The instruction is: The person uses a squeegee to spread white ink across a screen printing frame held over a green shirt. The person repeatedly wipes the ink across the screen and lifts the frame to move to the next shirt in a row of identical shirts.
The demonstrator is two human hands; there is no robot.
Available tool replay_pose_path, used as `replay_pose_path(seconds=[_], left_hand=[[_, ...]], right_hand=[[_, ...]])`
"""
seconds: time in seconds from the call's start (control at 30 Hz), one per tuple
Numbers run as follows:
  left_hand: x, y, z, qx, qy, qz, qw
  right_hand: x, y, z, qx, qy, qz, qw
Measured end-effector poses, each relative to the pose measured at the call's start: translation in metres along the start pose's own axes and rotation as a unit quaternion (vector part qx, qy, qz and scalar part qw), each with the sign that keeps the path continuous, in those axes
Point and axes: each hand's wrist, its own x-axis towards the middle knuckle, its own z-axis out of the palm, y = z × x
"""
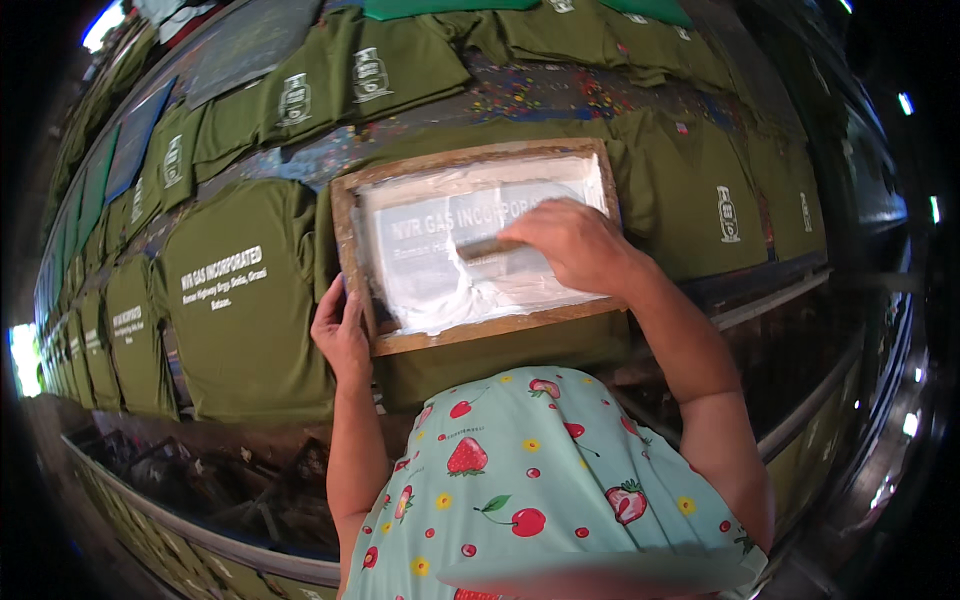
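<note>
A wooden-framed printing screen lies over an olive green T-shirt on the work table. My left hand grips the frame at its near left corner, thumb up along the side. Inside the frame, my right hand is closed around a squeegee, its blade against the mesh near the middle. White ink is smeared over the mesh, thickest along the near side and left of the squeegee. Pale lettering shows through the mesh beyond the blade. My fingers hide part of the squeegee.
To the left lies a printed olive T-shirt, with several more past it. Others with a white emblem are spread to the right and along the far side. A grey board rests at the far left. Colourful ink specks dot the table.
</note>
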Motion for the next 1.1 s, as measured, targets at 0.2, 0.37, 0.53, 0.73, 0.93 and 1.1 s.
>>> replay_pose_path(seconds=[0.2,0.37,0.53,0.73,0.93,1.1], left_hand=[[0.0,0.003,0.007,0.046,0.004,0.046,0.998],[0.0,-0.005,0.005,0.07,0.008,0.084,0.994],[0.003,-0.012,0.003,0.06,0.012,0.074,0.995],[0.001,-0.008,0.005,0.05,0.013,0.056,0.997],[0.0,-0.004,0.006,0.07,0.013,0.061,0.996],[-0.002,0.0,0.007,0.061,0.006,0.057,0.997]], right_hand=[[0.071,0.02,0.029,-0.126,0.087,-0.015,0.988],[0.079,0.01,0.048,-0.115,0.045,0.067,0.99],[0.102,-0.013,0.081,-0.121,0.046,0.023,0.991],[0.071,-0.06,0.104,-0.128,-0.003,-0.021,0.991],[0.021,-0.099,0.099,-0.085,-0.015,-0.034,0.996],[0.029,-0.059,0.047,-0.027,-0.131,0.049,0.99]])
